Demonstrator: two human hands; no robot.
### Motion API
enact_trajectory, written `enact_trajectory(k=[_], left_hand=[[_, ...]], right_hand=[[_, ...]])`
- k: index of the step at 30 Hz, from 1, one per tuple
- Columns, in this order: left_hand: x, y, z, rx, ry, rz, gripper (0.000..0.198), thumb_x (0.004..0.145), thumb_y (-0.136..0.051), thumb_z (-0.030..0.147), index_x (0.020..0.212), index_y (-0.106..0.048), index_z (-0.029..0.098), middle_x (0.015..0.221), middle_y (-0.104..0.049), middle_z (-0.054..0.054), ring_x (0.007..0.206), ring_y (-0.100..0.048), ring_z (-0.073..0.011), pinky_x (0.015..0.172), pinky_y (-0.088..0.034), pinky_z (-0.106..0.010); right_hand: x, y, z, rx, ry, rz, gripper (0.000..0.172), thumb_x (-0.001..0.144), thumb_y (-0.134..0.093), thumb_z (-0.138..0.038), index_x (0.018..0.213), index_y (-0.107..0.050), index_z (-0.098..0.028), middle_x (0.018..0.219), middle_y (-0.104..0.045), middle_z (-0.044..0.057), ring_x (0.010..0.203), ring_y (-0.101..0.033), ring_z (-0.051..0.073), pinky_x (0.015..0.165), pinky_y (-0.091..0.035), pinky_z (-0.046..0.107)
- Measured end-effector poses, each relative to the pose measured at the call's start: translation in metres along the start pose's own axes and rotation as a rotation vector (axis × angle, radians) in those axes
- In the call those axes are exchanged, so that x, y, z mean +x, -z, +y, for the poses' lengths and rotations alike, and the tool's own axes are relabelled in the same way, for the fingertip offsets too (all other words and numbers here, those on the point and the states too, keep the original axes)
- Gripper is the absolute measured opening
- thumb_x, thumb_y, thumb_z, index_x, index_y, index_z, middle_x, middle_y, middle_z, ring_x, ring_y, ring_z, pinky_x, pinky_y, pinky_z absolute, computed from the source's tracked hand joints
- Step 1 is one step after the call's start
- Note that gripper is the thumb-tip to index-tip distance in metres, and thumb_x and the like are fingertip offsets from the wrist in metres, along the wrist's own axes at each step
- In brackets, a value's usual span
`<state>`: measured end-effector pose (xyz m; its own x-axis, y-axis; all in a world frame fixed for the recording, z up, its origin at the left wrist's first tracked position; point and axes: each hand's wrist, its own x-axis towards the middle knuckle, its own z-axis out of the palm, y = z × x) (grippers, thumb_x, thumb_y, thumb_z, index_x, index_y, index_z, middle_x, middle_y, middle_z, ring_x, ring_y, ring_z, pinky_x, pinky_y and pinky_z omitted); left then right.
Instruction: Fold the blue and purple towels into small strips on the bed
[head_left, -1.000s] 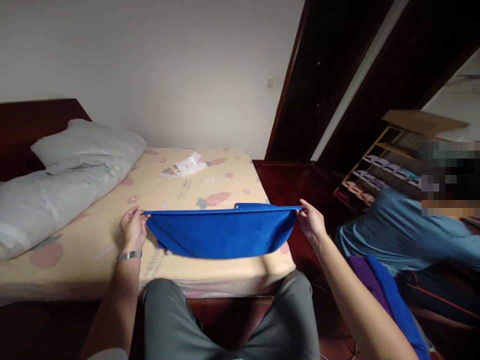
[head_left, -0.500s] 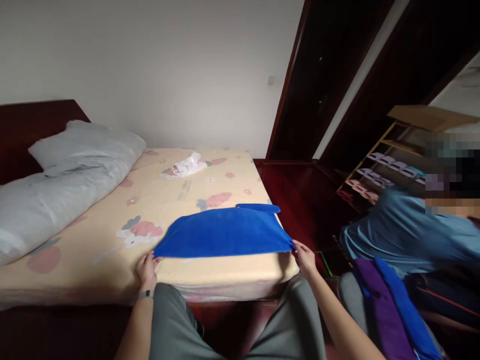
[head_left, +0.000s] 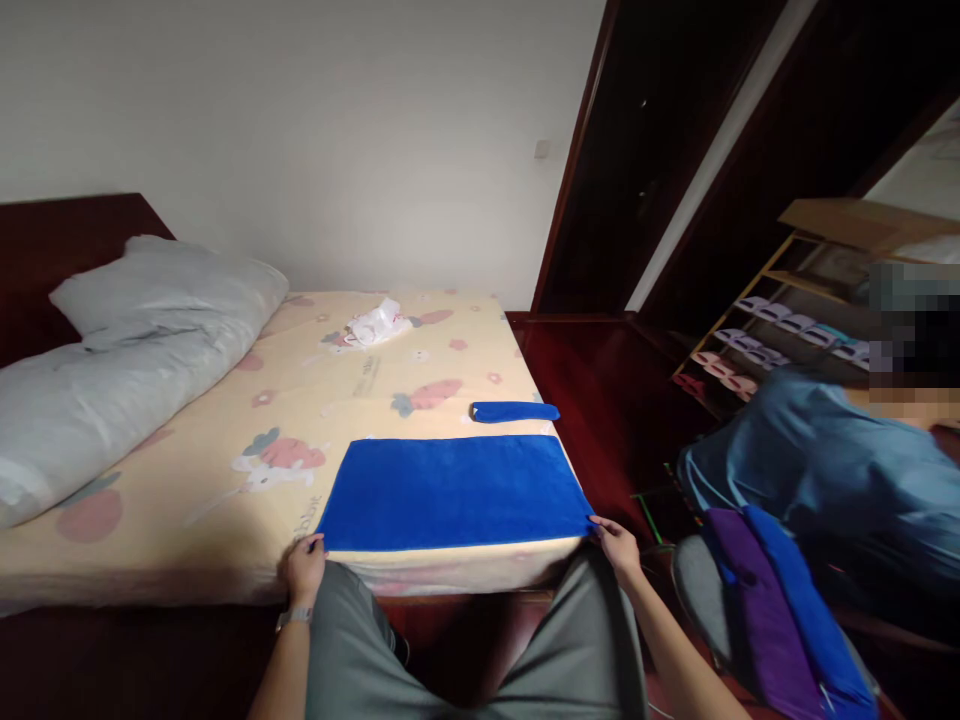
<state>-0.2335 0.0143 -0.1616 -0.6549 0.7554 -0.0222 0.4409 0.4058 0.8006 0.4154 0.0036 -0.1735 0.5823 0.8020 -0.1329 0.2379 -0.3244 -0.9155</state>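
Landmark: the rectangular blue soft-fabric cloth point(head_left: 457, 492), on the bed point(head_left: 337, 400) with its yellow printed sheet. Left hand point(head_left: 306, 568) at the cloth's near left corner, right hand point(head_left: 619, 548) at its near right corner; each grip a narrow fingertip pinch on the fabric.

Change: a second ago the near edge was held up taut; half a second ago the cloth was bowed. Now it lies flat, near edge drawn almost straight. Judged: spreading all but finished, pinches only steadying the corners.

Just beyond the cloth's far edge, toward its right, apart: a narrow blue fabric bundle point(head_left: 516, 412), rolled or folded, cannot tell; now fully in view. Well beyond the cloth: a crumpled white plastic bag point(head_left: 379, 322).
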Motion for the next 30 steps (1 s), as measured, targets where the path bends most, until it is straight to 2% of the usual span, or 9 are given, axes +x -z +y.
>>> enact_trajectory(k=[3, 6, 10, 13, 18, 25, 30], left_hand=[[-0.008, 0.000, 0.002, 0.103, -0.103, 0.054, 0.018, 0.069, -0.054, 0.028, 0.072, -0.070, 0.022, 0.070, -0.068, -0.008, 0.098, -0.064, -0.0331, 0.093, -0.047, -0.043], [-0.014, -0.004, 0.003, 0.163, -0.176, 0.099, 0.020, 0.072, -0.050, 0.028, 0.075, -0.069, 0.021, 0.081, -0.068, -0.011, 0.103, -0.060, -0.0320, 0.098, -0.044, -0.042], [-0.017, -0.011, 0.001, 0.253, -0.265, 0.161, 0.025, 0.075, -0.047, 0.028, 0.080, -0.069, 0.018, 0.084, -0.064, -0.013, 0.098, -0.060, -0.0311, 0.094, -0.046, -0.042], [-0.016, -0.015, -0.004, 0.359, -0.324, 0.209, 0.027, 0.077, -0.046, 0.027, 0.083, -0.069, 0.016, 0.082, -0.062, -0.013, 0.093, -0.059, -0.0306, 0.088, -0.048, -0.041], [-0.014, -0.019, -0.008, 0.462, -0.341, 0.229, 0.028, 0.078, -0.046, 0.027, 0.087, -0.070, 0.014, 0.083, -0.061, -0.013, 0.092, -0.060, -0.0303, 0.083, -0.049, -0.039], [-0.012, -0.019, -0.010, 0.432, -0.385, 0.208, 0.026, 0.078, -0.046, 0.026, 0.088, -0.068, 0.016, 0.087, -0.062, -0.012, 0.095, -0.060, -0.0297, 0.088, -0.048, -0.040], [-0.010, -0.018, -0.008, 0.412, -0.430, 0.164, 0.025, 0.078, -0.045, 0.028, 0.084, -0.066, 0.017, 0.084, -0.063, -0.013, 0.091, -0.060, -0.0304, 0.089, -0.047, -0.042]], right_hand=[[0.001, 0.003, 0.002, -0.109, -0.035, -0.024, 0.022, 0.065, -0.066, -0.034, 0.080, -0.076, -0.020, 0.074, -0.075, 0.005, 0.067, -0.072, 0.024, 0.067, -0.056, 0.033], [0.002, 0.004, 0.002, -0.211, -0.036, -0.041, 0.020, 0.068, -0.063, -0.031, 0.079, -0.077, -0.021, 0.077, -0.076, 0.007, 0.075, -0.073, 0.027, 0.074, -0.054, 0.034], [0.003, 0.002, 0.001, -0.306, 0.007, -0.051, 0.019, 0.073, -0.061, -0.033, 0.079, -0.076, -0.022, 0.089, -0.077, 0.010, 0.093, -0.072, 0.031, 0.079, -0.051, 0.033], [0.000, -0.001, 0.001, -0.359, 0.023, -0.044, 0.019, 0.076, -0.060, -0.032, 0.082, -0.075, -0.021, 0.091, -0.076, 0.011, 0.094, -0.071, 0.031, 0.080, -0.050, 0.033], [-0.008, -0.008, 0.000, -0.386, 0.036, -0.012, 0.020, 0.077, -0.058, -0.028, 0.089, -0.071, -0.019, 0.098, -0.074, 0.012, 0.097, -0.070, 0.029, 0.085, -0.049, 0.034], [-0.003, 0.005, 0.002, -0.265, -0.009, 0.004, 0.021, 0.074, -0.057, -0.028, 0.088, -0.071, -0.022, 0.094, -0.075, 0.008, 0.092, -0.071, 0.026, 0.082, -0.051, 0.032], [0.003, 0.017, 0.005, -0.140, -0.094, 0.032, 0.033, 0.070, -0.057, -0.033, 0.096, -0.070, -0.017, 0.085, -0.075, 0.007, 0.067, -0.070, 0.021, 0.066, -0.055, 0.031]])
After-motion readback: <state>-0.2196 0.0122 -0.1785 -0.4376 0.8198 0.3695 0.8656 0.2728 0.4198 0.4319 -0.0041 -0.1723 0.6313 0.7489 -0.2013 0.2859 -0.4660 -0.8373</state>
